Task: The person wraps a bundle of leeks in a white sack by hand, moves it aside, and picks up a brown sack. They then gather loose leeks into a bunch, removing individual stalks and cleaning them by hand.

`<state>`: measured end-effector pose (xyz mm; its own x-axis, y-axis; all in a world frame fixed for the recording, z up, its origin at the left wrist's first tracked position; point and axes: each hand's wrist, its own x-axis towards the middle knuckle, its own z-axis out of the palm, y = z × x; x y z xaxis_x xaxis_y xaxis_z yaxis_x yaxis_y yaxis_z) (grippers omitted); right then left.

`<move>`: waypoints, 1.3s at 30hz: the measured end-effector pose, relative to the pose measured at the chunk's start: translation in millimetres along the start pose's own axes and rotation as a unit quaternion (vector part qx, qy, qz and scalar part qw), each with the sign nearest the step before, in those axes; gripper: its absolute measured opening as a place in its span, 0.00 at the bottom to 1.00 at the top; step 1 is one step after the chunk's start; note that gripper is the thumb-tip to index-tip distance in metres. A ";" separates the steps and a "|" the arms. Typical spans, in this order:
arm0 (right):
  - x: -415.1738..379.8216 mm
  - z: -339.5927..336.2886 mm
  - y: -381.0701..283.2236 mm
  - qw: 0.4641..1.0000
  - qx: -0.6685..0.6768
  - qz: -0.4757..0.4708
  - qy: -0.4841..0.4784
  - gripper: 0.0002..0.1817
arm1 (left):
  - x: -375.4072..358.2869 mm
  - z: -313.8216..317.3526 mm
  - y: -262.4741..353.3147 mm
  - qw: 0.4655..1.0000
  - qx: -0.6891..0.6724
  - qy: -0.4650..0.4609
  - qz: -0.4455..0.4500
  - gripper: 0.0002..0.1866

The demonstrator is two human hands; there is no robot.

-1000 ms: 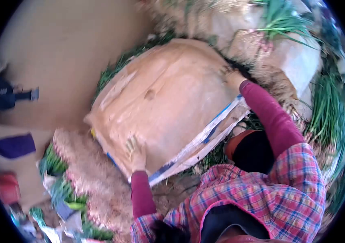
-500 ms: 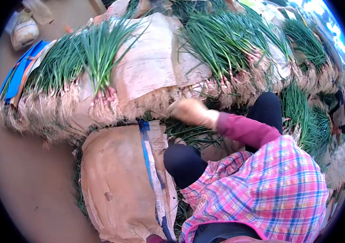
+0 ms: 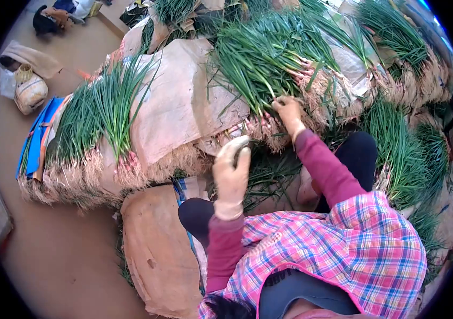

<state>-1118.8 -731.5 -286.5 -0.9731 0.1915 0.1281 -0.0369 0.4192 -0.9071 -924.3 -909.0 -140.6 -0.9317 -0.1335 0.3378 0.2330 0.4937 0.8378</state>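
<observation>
Brown floor (image 3: 72, 250), left; scallions (image 3: 269, 48), laid out in rows; right hand (image 3: 289, 112), pinching stalk (image 3: 270, 90); left hand (image 3: 230, 178), wide, empty.

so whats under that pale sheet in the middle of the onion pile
Stringy roots poke out below the pale sheet, with a few pinkish bulbs at its lower right edge. The rest underneath is covered.

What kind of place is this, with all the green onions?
Maybe a vegetable market or a farm's packing place: heaps of green onions with their roots still on, a big brown wrapped bundle, and a brown floor.
</observation>
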 end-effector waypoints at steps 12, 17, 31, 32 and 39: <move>-98.7 -58.6 -8.0 0.865 0.322 0.242 -0.301 0.12 | -23.6 139.0 -97.3 0.835 -0.432 -0.011 -0.341 0.13; -96.5 -2.2 7.7 0.841 0.405 0.202 -0.298 0.10 | -47.5 135.2 -90.5 0.894 -0.326 0.021 -0.306 0.18; -104.0 15.2 9.7 0.885 0.405 0.174 -0.152 0.07 | -37.9 125.7 -100.6 0.964 -0.200 0.087 -0.154 0.12; -97.0 5.8 4.3 0.889 0.372 0.230 -0.132 0.07 | -38.6 116.4 -90.0 0.929 -0.294 0.075 -0.212 0.12; -68.3 17.9 -23.3 0.953 -0.267 -0.069 -0.123 0.18 | -22.5 86.4 -70.8 0.910 -0.327 0.195 -0.167 0.15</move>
<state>-1055.5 -770.2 -281.3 -0.9937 -0.0850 0.0736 -0.1115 0.8297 -0.5469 -943.9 -866.7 -244.6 -0.8412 -0.5395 0.0379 0.1905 -0.2299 0.9544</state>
